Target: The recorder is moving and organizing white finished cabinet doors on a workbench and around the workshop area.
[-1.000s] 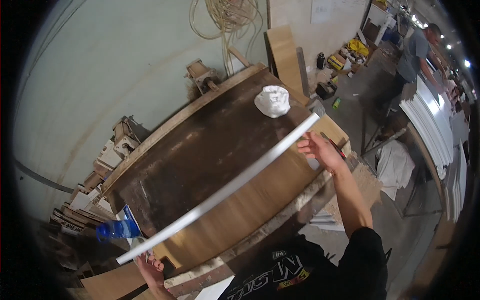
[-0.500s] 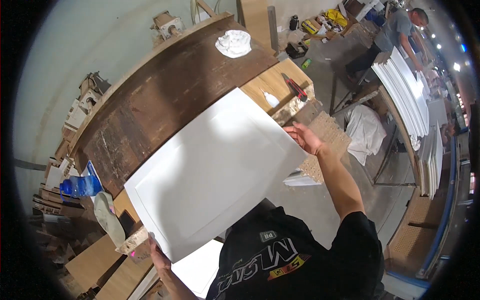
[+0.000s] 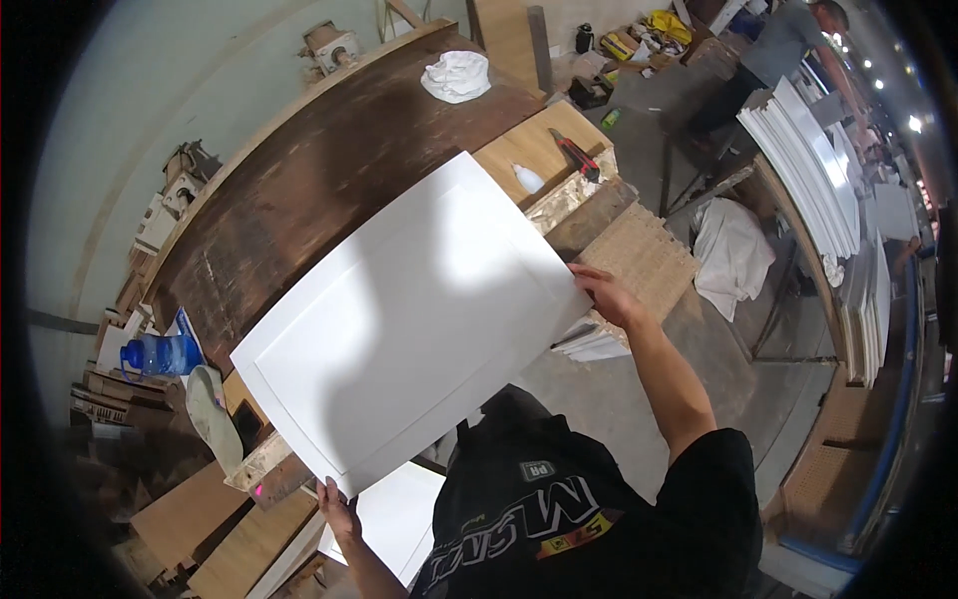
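One white panel (image 3: 409, 324) is being held over the near side of the brown bench (image 3: 389, 150), the left hand (image 3: 340, 512) clamping fingers (bare, I'm noticing) on its near-left corner and the right hand (image 3: 611, 297) pinching its right edge, while a red cutter (image 3: 575, 157) is lying beyond.

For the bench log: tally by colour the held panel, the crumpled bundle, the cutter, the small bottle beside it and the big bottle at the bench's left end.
White: 3 (panel, crumpled bundle, small bottle)
Red and black: 1 (cutter)
Blue: 1 (big bottle)
Total: 5
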### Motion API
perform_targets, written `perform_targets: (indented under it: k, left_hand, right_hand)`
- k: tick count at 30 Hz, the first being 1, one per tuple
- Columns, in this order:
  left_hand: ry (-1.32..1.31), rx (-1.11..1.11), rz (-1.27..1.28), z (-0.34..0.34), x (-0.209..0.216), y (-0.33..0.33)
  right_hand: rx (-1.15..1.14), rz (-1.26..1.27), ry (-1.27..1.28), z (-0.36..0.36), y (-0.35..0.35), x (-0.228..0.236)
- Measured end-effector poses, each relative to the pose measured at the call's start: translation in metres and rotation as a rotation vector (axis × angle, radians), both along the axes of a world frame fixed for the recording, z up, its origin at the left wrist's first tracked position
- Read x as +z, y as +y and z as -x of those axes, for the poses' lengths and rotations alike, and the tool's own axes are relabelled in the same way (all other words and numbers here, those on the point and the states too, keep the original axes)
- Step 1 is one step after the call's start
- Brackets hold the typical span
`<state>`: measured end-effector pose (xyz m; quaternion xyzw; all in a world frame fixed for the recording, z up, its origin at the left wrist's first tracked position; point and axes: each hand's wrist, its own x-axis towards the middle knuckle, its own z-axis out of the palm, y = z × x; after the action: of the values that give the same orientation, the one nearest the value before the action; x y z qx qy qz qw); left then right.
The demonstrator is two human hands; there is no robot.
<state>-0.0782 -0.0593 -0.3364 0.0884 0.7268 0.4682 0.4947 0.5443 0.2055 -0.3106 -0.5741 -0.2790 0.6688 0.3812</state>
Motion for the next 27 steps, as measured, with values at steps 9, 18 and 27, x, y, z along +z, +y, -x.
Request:
perform_targets:
  k: [9, 18, 27]
  left_hand:
    - [0.075, 0.078, -0.173, -0.002, -0.024, -0.013]
    - [-0.176, 0.418, -0.187, -0.011, -0.034, -0.009]
    - [-0.618, 0.692, -0.484, -0.113, -0.035, 0.000]
  right_hand:
    - [0.009, 0.010, -0.182, -0.015, -0.019, -0.030]
    - [0.044, 0.001, -0.344, -0.018, -0.011, -0.025]
    - [0.101, -0.224, -0.394, 0.005, 0.099, -0.034]
